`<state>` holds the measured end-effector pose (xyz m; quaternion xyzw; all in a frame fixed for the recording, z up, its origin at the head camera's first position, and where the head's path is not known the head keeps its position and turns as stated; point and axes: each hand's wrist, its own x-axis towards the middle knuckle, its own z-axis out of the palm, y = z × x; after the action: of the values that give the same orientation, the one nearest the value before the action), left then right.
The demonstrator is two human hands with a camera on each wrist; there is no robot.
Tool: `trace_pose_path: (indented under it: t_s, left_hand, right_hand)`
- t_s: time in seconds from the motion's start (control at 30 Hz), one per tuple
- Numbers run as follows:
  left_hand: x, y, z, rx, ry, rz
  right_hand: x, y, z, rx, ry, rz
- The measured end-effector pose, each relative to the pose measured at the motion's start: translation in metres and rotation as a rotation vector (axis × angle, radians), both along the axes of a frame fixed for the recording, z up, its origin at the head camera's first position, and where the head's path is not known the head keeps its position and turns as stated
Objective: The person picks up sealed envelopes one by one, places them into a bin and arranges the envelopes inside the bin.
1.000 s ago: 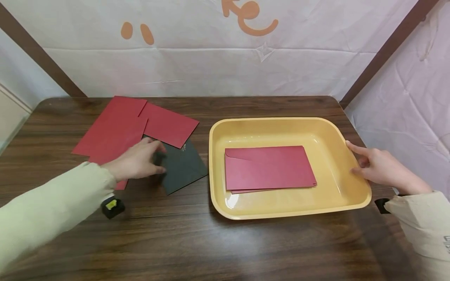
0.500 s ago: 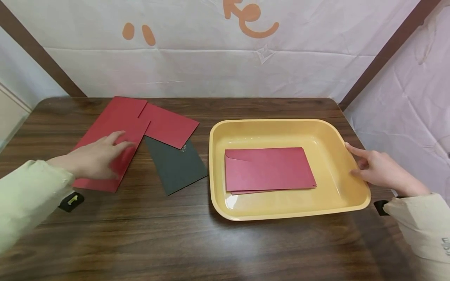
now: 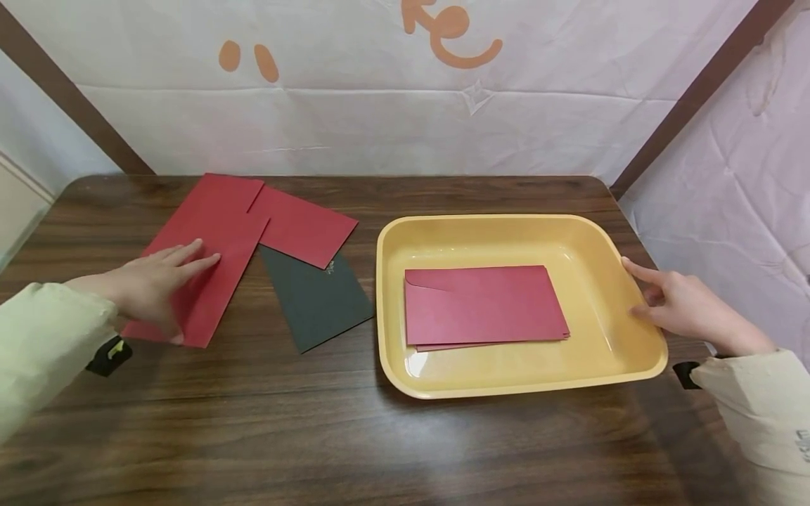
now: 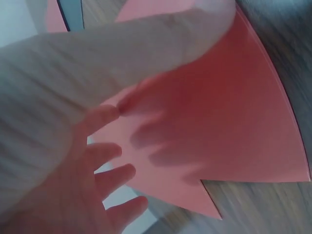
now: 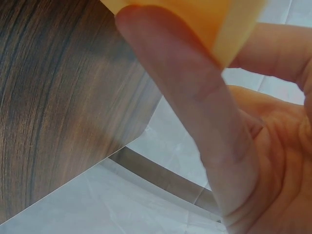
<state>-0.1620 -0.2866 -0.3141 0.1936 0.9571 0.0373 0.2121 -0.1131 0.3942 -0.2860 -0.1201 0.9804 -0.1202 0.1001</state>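
Note:
My left hand (image 3: 148, 284) lies spread over the nearest red envelope (image 3: 218, 299), fingertips at its surface. In the left wrist view the thumb is at that envelope's edge and the other fingers are loosely bent over the red paper. Two more red envelopes lie partly overlapped there, one behind (image 3: 221, 190) and one to the right (image 3: 306, 223). A dark green card-like sheet (image 3: 323, 302) is partly covered by the right one. At the right, my right hand (image 3: 686, 306) pinches the side wall of the yellow tray (image 3: 591, 281), thumb inside. Inside lies a stack of red envelopes (image 3: 484, 306).
The dark wood table (image 3: 304, 436) has rounded far corners. A white printed cloth (image 3: 354, 126) hangs behind it, with more cloth at the right side. The dark sheet's right corner reaches the tray's left wall.
My left hand has moved left from beside the dark sheet onto the nearest red envelope and lowered to it. That envelope shifted slightly at first. My right hand stays on the tray.

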Motion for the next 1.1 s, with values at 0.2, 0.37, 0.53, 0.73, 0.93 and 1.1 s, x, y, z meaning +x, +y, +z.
trace_pose_path:
  t_s: [0.2, 0.37, 0.53, 0.73, 0.93, 1.1]
  left_hand:
    - [-0.002, -0.002, 0.0, 0.065, -0.069, 0.031]
    - [0.0, 0.004, -0.003, 0.051, -0.047, 0.038]
    - [0.0, 0.014, -0.006, -0.003, -0.002, 0.053]
    - [0.004, 0.033, -0.011, -0.078, 0.065, 0.097]
    - [0.011, 0.057, -0.013, -0.138, 0.093, 0.16]
    - [0.016, 0.071, -0.015, -0.167, 0.125, 0.204]
  right_hand:
    - [0.002, 0.001, -0.001, -0.009, 0.004, -0.002]
    - [0.003, 0.002, -0.001, -0.015, 0.01, -0.006]
    - [0.003, 0.002, -0.001, -0.022, 0.006, -0.012]
    - [0.002, 0.002, 0.0, -0.016, 0.016, -0.006]
    - [0.001, 0.001, 0.001, -0.01, 0.0, -0.008]
    - [0.001, 0.002, 0.0, -0.009, 0.007, -0.001]
